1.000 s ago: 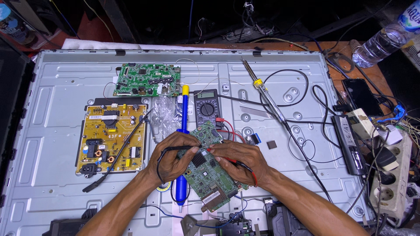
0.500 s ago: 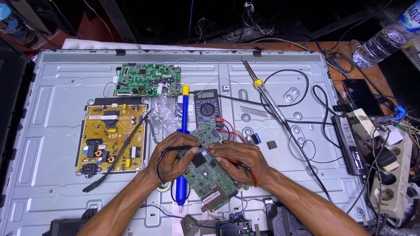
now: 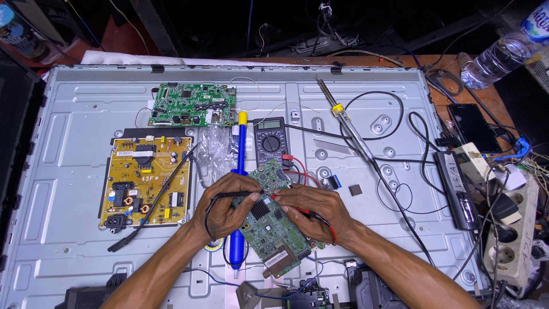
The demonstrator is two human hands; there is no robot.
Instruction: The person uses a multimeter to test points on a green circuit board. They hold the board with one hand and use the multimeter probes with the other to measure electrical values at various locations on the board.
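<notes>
A loose green circuit board (image 3: 269, 229) lies tilted on the grey metal back panel (image 3: 68, 126) of a flat screen. My left hand (image 3: 229, 206) pinches a black test probe, its tip on the board. My right hand (image 3: 311, 209) grips a red test probe, its tip touching the board near the black one. Their red and black leads run up to a dark multimeter (image 3: 270, 140) just behind the board. A blue desoldering pump (image 3: 240, 171) lies under my left hand.
A yellow power board (image 3: 148, 180) and a green main board (image 3: 191, 106) are mounted at left. A soldering iron (image 3: 343, 117) lies right of the meter. A power strip (image 3: 512, 229), cables, a black phone (image 3: 474, 127) and a water bottle (image 3: 503, 51) crowd the right edge.
</notes>
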